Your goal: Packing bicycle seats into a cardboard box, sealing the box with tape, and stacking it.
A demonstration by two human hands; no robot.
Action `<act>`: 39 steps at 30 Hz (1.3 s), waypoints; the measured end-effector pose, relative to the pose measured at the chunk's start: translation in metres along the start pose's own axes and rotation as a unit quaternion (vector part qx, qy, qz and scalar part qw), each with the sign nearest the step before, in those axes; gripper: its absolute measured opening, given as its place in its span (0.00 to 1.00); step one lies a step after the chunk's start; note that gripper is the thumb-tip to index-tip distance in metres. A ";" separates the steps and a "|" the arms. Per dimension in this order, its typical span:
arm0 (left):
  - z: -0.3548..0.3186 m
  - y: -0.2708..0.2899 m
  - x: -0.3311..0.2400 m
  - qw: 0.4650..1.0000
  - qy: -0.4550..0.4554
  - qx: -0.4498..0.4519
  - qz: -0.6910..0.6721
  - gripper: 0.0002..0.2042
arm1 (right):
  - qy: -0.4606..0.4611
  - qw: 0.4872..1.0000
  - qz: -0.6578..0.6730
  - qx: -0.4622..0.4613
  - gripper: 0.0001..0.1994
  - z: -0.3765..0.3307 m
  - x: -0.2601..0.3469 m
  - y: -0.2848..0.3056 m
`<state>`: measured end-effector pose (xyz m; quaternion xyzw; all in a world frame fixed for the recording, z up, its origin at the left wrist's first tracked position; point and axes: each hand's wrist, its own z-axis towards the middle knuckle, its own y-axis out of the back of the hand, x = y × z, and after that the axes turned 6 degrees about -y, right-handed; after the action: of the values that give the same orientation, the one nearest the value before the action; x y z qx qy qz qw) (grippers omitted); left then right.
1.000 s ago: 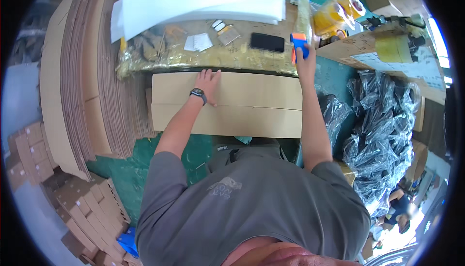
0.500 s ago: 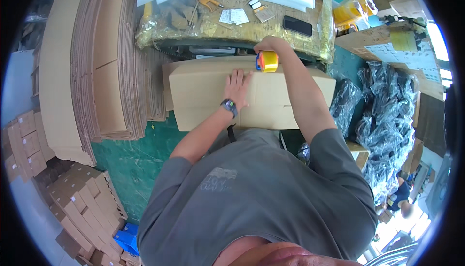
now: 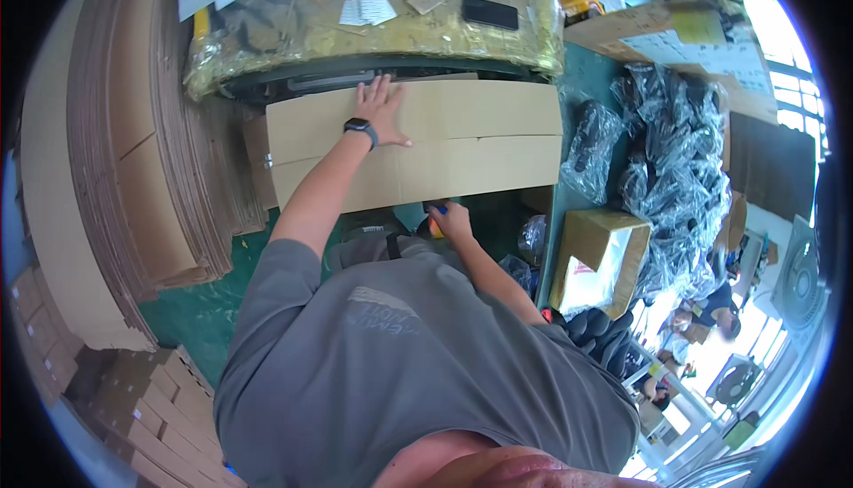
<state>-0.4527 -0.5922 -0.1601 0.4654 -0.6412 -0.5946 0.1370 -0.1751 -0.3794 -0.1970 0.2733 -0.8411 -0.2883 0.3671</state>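
Observation:
A long cardboard box (image 3: 480, 113) lies in front of me, its two top flaps meeting in a lengthwise seam. My left hand (image 3: 380, 115), with a dark watch on the wrist, rests flat on the left part of the top, fingers spread toward the far edge. Below the box's near edge, my right hand (image 3: 455, 223) is wrapped around a tape dispenser (image 3: 435, 226). Only blue and orange-yellow bits of the dispenser show; my hand and the box hide the rest. Whether tape runs from it to the box I cannot tell.
Beyond the box is a worktable (image 3: 418, 39) bearing a phone (image 3: 490, 13) and paper slips (image 3: 367, 10). Flattened cardboard (image 3: 133, 133) stands stacked at left. At right are plastic-wrapped dark items (image 3: 671, 159) and an open carton (image 3: 604, 257). People (image 3: 715, 309) are farther off.
My right hand has brought the tape dispenser from the box's far edge to below its near edge. My left hand now lies nearer the far edge. The view has shifted.

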 end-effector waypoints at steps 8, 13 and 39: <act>-0.092 -0.073 -0.037 0.979 0.120 -0.163 0.005 0.35 | -0.242 0.952 0.105 -0.156 0.76 0.096 -0.174 0.138; -0.112 -0.104 -0.110 0.954 0.185 -0.237 -0.024 0.41 | -0.097 0.973 0.195 -0.069 0.50 0.082 -0.208 0.201; -0.272 0.103 0.029 0.382 0.151 -0.590 -0.695 0.21 | 0.549 0.823 -0.089 0.117 0.29 -0.010 0.287 0.086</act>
<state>-0.3146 -0.8016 -0.0096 0.6325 0.4502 -0.6302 0.0105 -0.3561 -0.5161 -0.0002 0.5010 -0.5001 -0.0218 0.7060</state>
